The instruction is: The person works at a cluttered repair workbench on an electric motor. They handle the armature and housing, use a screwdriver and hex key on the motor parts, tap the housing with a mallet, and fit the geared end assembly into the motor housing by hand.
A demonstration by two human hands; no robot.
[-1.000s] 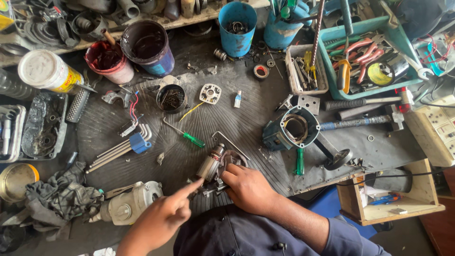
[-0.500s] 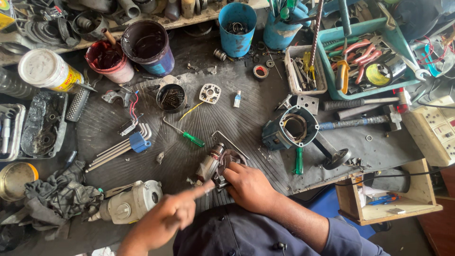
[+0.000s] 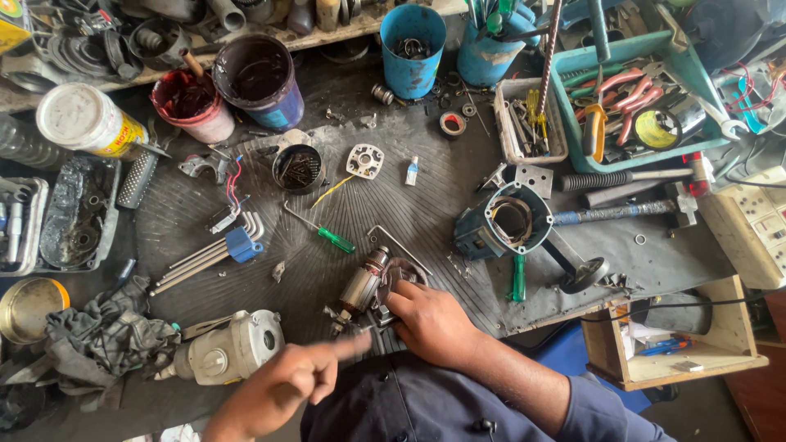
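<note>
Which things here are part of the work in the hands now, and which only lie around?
In hand: motor armature, held by the right hand; left hand points toward it.

Lying about: hex keys, green screwdriver, teal housing, hammer, rag.

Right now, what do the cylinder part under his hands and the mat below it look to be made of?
The motor armature under the right hand looks like bare metal: a dull grey steel core with coppery windings at one end, oily rather than polished. The bench mat looks like black rubber, judging by its matte ribbed surface, dusty and worn. The left hand points a finger at the armature's lower end.
</note>
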